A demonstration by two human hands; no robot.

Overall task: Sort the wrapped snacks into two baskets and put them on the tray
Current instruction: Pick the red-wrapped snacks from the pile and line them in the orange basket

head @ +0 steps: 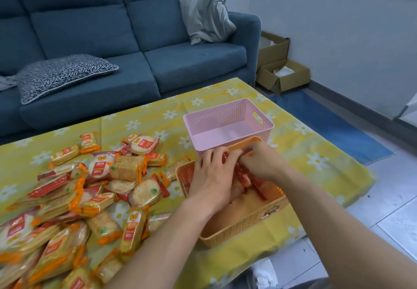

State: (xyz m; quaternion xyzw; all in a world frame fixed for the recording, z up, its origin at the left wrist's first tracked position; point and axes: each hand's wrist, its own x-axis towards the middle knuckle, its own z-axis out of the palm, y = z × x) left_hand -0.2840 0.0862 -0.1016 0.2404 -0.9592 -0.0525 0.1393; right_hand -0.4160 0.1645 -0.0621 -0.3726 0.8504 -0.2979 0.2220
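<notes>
Item 1. Pile (74,198): wrapped snacks, red-labelled rounds and orange-edged rectangles mixed, heaped on the cloth (316,164). It lies at 9 o'clock from the hands. Its nearest packs lie just beside the orange basket's left wall. Long axes point every way, so there is no common lie to reach along.

Item 2. Left hand (212,175): inside the orange basket, palm down, fingers laid over the red packs (259,185). Whether it grips one or only presses cannot be told.

Item 3. Right hand (259,162): at 3 o'clock of the left hand and touching it at the fingertips. Its fingers are curled, pinching red packs at the basket's far end.

Item 4. Orange basket (243,232): on the cloth near the table's front edge, long axis running roughly 11 to 5 o'clock. The red packs sit at its far end, and its near floor is bare.

Item 5. Pink basket (228,126): at 12 o'clock of the orange basket, their walls touching or nearly so. Nothing shows inside it.

Item 6. Tray: not in view.

Judgement: sorting is at an early stage, since most snacks are unsorted. The next pick lies at 9 o'clock, and the left hand is the nearer. A pack bound for the pink basket must cross over the orange one.
</notes>
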